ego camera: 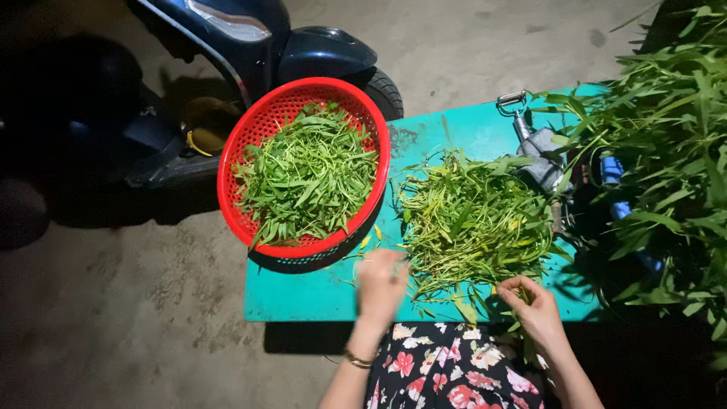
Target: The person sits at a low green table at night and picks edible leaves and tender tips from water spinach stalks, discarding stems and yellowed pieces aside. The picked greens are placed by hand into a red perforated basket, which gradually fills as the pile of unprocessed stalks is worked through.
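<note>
1. Head view: a loose pile of green stems (473, 223) is spread on the teal tabletop (303, 299), just in front of both hands.
2. The left hand (381, 284) is blurred at the pile's near left edge; whether it is clenched cannot be told.
3. The right hand (534, 307) is closed on a few stems at the pile's near right edge.
4. A red basket (231, 163) filled with leafy greens is set at the tabletop's left end, overhanging it.
5. A grey-wrapped tool (534, 144) is seen beyond the pile, with leafy stalks (666, 151) at the right.
6. A dark scooter (257, 38) is parked behind the basket.
</note>
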`<state>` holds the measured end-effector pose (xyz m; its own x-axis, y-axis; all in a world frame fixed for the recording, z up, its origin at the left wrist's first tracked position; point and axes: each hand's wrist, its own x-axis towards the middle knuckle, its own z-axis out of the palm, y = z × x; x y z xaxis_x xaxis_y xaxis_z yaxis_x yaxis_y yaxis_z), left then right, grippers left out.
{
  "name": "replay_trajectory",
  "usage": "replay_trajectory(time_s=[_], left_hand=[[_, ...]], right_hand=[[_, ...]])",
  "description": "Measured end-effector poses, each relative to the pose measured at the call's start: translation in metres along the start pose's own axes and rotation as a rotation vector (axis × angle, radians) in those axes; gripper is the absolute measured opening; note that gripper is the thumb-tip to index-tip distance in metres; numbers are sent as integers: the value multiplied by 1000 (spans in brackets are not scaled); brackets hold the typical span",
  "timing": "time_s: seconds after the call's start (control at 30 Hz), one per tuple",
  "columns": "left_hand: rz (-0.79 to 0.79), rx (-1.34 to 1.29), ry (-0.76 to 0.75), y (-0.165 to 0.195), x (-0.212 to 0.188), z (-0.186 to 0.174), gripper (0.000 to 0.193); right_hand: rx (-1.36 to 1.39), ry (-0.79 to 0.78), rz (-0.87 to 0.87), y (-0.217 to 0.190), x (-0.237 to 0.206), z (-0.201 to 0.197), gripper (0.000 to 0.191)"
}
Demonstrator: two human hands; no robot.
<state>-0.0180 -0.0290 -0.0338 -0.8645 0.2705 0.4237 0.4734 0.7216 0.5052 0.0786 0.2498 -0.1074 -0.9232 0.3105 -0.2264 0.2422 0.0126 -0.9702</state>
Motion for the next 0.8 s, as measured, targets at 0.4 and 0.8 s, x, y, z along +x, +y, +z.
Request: replay_trajectory(time_s=[0.4,0.8], left_hand=[[141,-5,-88,42,45,49,5],[-272,-354,-109,12,21,-34,12]], right_hand=[[75,67,54,3,-14,-28,12],[22,-23,-31,-2,1,-10,13]])
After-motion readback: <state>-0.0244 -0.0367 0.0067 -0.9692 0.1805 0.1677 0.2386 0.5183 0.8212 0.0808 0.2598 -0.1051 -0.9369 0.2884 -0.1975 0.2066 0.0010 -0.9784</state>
